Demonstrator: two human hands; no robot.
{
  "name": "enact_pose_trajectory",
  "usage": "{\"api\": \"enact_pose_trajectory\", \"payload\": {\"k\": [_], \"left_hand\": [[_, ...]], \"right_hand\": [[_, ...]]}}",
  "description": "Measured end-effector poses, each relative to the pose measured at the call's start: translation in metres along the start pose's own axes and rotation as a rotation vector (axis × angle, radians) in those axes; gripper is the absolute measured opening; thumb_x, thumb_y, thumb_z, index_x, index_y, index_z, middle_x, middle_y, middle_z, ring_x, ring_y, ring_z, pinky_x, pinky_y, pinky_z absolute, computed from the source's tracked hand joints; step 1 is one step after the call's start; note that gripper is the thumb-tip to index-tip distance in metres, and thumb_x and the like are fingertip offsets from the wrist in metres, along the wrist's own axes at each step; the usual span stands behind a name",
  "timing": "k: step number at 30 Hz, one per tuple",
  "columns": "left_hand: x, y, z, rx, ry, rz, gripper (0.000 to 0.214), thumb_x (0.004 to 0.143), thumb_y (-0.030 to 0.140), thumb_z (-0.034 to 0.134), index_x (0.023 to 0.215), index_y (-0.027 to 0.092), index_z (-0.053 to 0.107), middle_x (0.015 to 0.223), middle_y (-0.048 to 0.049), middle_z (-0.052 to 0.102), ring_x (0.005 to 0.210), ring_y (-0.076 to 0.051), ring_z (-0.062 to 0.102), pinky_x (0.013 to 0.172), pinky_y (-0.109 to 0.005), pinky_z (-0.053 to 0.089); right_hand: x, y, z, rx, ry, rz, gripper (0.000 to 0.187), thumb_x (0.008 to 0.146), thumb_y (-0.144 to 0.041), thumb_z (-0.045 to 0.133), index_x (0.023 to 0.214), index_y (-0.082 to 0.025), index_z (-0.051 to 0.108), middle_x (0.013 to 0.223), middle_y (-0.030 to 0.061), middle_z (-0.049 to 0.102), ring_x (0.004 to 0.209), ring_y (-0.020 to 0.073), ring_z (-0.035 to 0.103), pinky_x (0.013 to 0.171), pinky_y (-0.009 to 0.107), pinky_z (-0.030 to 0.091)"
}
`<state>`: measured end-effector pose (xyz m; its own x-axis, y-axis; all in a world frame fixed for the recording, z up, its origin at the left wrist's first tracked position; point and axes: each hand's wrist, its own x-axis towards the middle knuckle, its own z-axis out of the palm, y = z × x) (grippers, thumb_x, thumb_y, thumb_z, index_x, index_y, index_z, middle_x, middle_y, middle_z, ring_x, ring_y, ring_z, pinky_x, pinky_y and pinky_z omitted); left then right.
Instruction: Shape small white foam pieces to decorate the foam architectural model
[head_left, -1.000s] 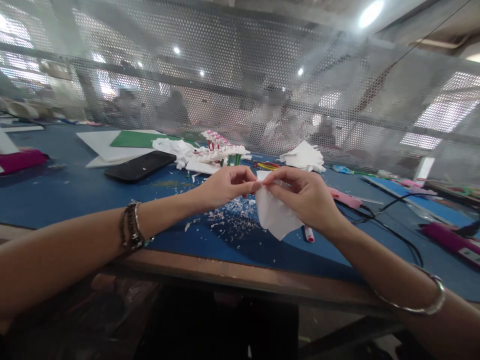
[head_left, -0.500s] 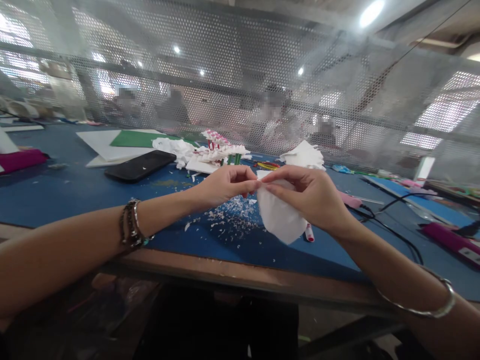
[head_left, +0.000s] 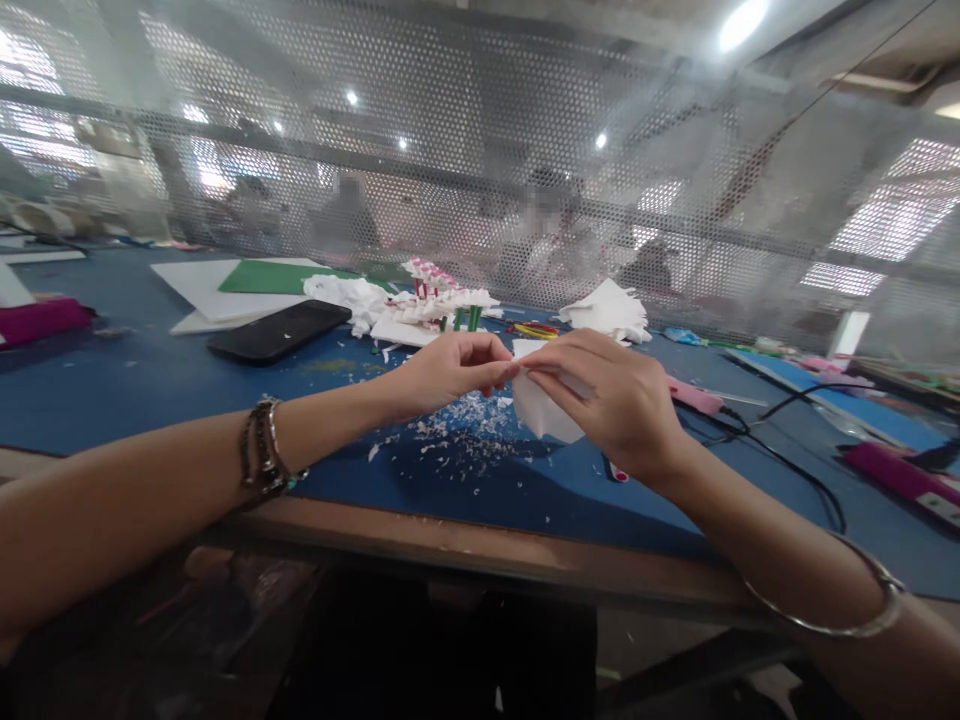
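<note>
Both my hands meet above the blue table top (head_left: 135, 390) and pinch one white sheet of thin paper or foam (head_left: 541, 412). My left hand (head_left: 454, 368) grips its top edge between thumb and fingertips. The fingers of my right hand (head_left: 611, 400) are closed over the sheet from the right and cover most of it. The sheet hangs a little above a scatter of small white scraps (head_left: 465, 430) on the table.
A black phone (head_left: 279, 331) lies at the left. Behind the hands stand a white and red paper model (head_left: 439, 300) and a pile of white sheets (head_left: 607, 312). A pink tool with a black cable (head_left: 701, 400) lies at the right. A perforated screen (head_left: 480, 180) closes the back; people sit behind it.
My right hand has turned over the sheet and drawn it up, so less of it hangs below the hand. My left hand has stayed in place.
</note>
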<state>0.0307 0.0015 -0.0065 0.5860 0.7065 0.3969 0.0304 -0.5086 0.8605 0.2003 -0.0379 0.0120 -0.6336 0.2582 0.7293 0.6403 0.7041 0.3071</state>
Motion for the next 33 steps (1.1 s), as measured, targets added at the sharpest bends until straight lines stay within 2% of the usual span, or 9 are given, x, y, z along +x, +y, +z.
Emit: {"api": "enact_pose_trajectory", "payload": {"k": [8,11,14,18,22,25,30,33], "left_hand": [[-0.001,0.0007,-0.0001,0.015,-0.009,0.004,0.017,0.075,0.023,0.051,0.06,0.014,0.048,0.054,0.0049,0.045,0.052,-0.005,0.041,0.052,-0.019,0.031],[-0.0018,0.0027,0.0003,0.027,-0.01,-0.008,0.016,0.075,0.023,0.052,0.062,0.014,0.049,0.055,0.0048,0.046,0.053,-0.005,0.041,0.052,-0.019,0.032],[-0.0014,0.0041,0.0009,0.031,-0.013,-0.009,0.014,0.075,0.023,0.051,0.064,0.014,0.049,0.056,0.0048,0.046,0.053,-0.005,0.041,0.052,-0.018,0.033],[0.0003,0.0023,0.0014,0.029,0.016,0.023,0.01,0.073,0.023,0.05,0.067,0.015,0.049,0.059,0.0044,0.047,0.056,-0.006,0.043,0.055,-0.019,0.035],[0.0009,-0.0011,0.0014,0.049,0.048,0.056,0.012,0.072,0.025,0.051,0.067,0.015,0.047,0.059,0.004,0.047,0.055,-0.007,0.044,0.054,-0.021,0.035],[0.0005,-0.0017,0.0018,0.059,0.071,0.068,0.013,0.072,0.026,0.051,0.067,0.016,0.047,0.058,0.004,0.046,0.054,-0.007,0.043,0.053,-0.021,0.034],[-0.0002,0.001,0.0023,0.047,0.08,0.067,0.013,0.072,0.024,0.052,0.065,0.015,0.047,0.056,0.0041,0.045,0.052,-0.006,0.041,0.051,-0.02,0.032],[-0.0002,0.0011,0.0017,0.035,0.076,0.066,0.012,0.072,0.024,0.053,0.066,0.015,0.048,0.056,0.0042,0.046,0.052,-0.006,0.041,0.05,-0.019,0.032]], "right_hand": [[0.0003,0.0025,-0.0006,-0.113,-0.018,-0.118,0.018,0.083,-0.017,0.044,0.075,-0.011,0.06,0.069,0.0066,0.061,0.066,0.0141,0.052,0.064,0.027,0.043],[0.0017,0.004,-0.0016,-0.098,-0.05,-0.104,0.018,0.083,-0.018,0.044,0.072,-0.011,0.057,0.068,0.0062,0.059,0.066,0.0139,0.051,0.065,0.027,0.043],[0.0019,0.0054,-0.0025,0.032,-0.058,0.019,0.013,0.081,-0.02,0.048,0.073,-0.013,0.055,0.068,0.0033,0.058,0.066,0.0112,0.052,0.063,0.023,0.043],[0.0005,0.0065,-0.0014,0.331,-0.094,0.265,0.008,0.077,-0.022,0.051,0.081,-0.016,0.054,0.071,-0.0003,0.059,0.067,0.0091,0.055,0.062,0.021,0.044],[-0.0002,0.0043,0.0029,0.558,-0.019,0.446,0.012,0.072,-0.023,0.055,0.083,-0.017,0.056,0.073,-0.001,0.058,0.069,0.0094,0.055,0.062,0.022,0.046],[0.0008,0.0016,0.0059,0.639,0.026,0.547,0.007,0.07,-0.02,0.056,0.077,-0.017,0.058,0.071,-0.0012,0.058,0.065,0.0084,0.054,0.058,0.021,0.045],[0.0035,0.0,0.0058,0.897,-0.015,0.72,0.005,0.069,-0.018,0.057,0.072,-0.015,0.058,0.063,-0.0028,0.057,0.054,0.0049,0.051,0.048,0.017,0.04],[0.0041,-0.0003,0.0033,0.933,-0.067,0.728,0.009,0.069,-0.02,0.058,0.075,-0.015,0.062,0.066,-0.0014,0.06,0.054,0.0055,0.052,0.046,0.017,0.039]]}}
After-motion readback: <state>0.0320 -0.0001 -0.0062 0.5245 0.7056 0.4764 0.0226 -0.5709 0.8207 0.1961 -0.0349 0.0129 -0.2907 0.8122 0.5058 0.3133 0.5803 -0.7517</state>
